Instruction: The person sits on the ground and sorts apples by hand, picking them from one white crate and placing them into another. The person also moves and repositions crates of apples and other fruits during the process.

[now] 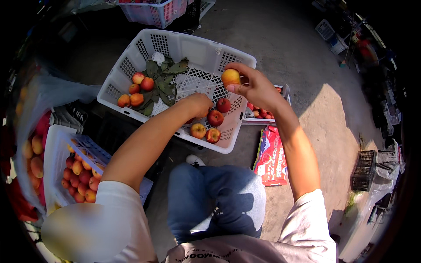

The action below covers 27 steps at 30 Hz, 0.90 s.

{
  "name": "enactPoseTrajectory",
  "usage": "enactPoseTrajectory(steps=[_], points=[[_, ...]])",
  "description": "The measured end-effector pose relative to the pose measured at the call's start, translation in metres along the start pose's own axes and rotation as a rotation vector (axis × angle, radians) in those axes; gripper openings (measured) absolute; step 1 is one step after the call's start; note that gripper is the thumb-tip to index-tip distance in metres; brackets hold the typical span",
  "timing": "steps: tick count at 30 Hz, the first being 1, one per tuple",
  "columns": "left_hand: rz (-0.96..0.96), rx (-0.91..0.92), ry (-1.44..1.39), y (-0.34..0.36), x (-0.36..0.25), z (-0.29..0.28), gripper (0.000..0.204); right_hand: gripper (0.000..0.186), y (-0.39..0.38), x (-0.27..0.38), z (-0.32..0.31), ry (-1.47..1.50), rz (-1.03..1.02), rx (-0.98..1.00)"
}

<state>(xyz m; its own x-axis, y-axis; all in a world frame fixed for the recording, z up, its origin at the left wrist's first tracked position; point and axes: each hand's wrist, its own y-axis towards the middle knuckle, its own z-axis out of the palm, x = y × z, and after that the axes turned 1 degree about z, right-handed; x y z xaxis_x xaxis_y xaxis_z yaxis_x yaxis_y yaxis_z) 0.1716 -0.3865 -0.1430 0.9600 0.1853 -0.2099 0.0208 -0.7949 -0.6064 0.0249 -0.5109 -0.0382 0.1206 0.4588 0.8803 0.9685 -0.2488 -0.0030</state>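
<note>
A white plastic crate [199, 46] with perforated walls stands in front of me. My right hand [250, 83] is closed on a yellow-and-red apple-like fruit [230, 77], raised over the crate's right rim. Inside the crate, my left hand [199, 105] points down with its fingers curled. What they hold, if anything, is hidden. Beside that hand lie red fruits [215, 118] and a yellow-red one [198, 130]. Several more orange-red fruits [137, 100] sit on the crate's left side, against green leaves [166, 81] and some white foam netting [158, 58].
Left of my legs is a crate of red-orange fruit [81, 180]. A smaller box of red fruit [263, 115] and a red printed package [272, 158] lie right of the white crate. Farther right stands a black crate [364, 171]; another pale crate [153, 13] is beyond.
</note>
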Motion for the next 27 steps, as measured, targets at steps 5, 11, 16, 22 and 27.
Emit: enactPoseTrajectory(steps=[5, 11, 16, 22, 27], points=[[-0.026, -0.289, -0.495, -0.052, -0.001, -0.026, 0.044, 0.042, -0.055, 0.034, 0.005, 1.163, -0.027, 0.072], [0.365, -0.436, -1.521, -0.204, -0.039, -0.038, 0.049, 0.035, -0.072, 0.076, 0.049, 1.213, -0.271, 0.188], [0.548, -0.912, -1.405, -0.297, -0.063, 0.008, 0.049, 0.039, -0.063, 0.147, 0.083, 0.275, -0.792, -0.181], [0.466, -1.237, -1.136, -0.354, -0.070, 0.059, 0.043, 0.036, -0.062, 0.175, 0.137, 0.242, -0.986, -0.213], [0.455, -1.285, -1.106, -0.371, -0.082, 0.075, 0.044, 0.035, -0.065, 0.169, 0.157, 0.290, -0.957, -0.143]])
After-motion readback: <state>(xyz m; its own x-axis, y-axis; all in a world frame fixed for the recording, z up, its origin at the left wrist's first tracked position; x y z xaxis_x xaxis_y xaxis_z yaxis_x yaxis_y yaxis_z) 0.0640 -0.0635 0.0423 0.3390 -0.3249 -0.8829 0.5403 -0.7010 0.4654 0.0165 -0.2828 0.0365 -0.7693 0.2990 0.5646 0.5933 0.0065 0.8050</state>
